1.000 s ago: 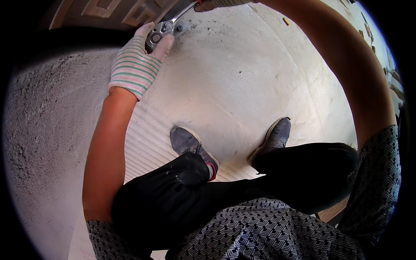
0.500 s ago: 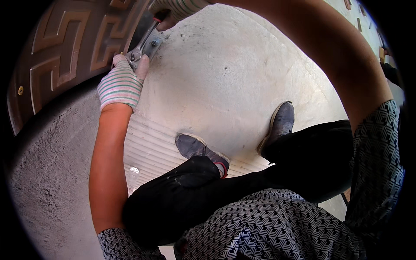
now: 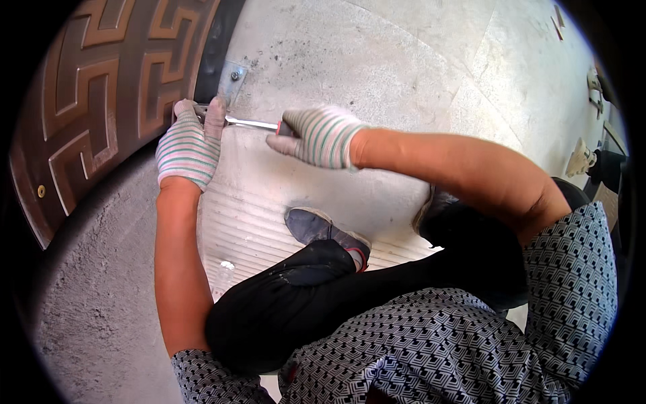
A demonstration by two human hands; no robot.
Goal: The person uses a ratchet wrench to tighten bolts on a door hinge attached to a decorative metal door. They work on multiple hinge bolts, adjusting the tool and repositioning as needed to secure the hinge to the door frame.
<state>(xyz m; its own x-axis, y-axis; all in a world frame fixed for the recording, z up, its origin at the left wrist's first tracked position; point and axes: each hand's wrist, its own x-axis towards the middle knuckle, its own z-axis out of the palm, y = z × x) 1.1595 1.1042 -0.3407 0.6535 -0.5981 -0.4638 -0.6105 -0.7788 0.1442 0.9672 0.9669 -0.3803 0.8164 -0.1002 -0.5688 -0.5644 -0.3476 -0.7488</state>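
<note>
My right hand point(image 3: 319, 137), in a striped knit glove, is closed round the red and black handle of a wrench point(image 3: 254, 124). The tool's bright metal shaft points left across the floor. At its far end my left hand point(image 3: 188, 145), gloved the same way, is closed about the wrench's head, thumb and fingers on either side. That head is mostly hidden by the glove. Just beyond my left hand a metal plate point(image 3: 233, 79) with a bolt lies by the lower edge of a brown door point(image 3: 101, 101) with a raised pattern.
Rough grey concrete point(image 3: 101, 269) lies at the left, beside a ribbed pale floor strip point(image 3: 235, 229). My shoe point(image 3: 311, 225) and bent knees are below my hands. Another person's shoe point(image 3: 581, 159) shows at the right edge.
My right hand has swung the wrench handle from beyond the left hand round toward me and to the right. My left hand stays at the wrench's head.
</note>
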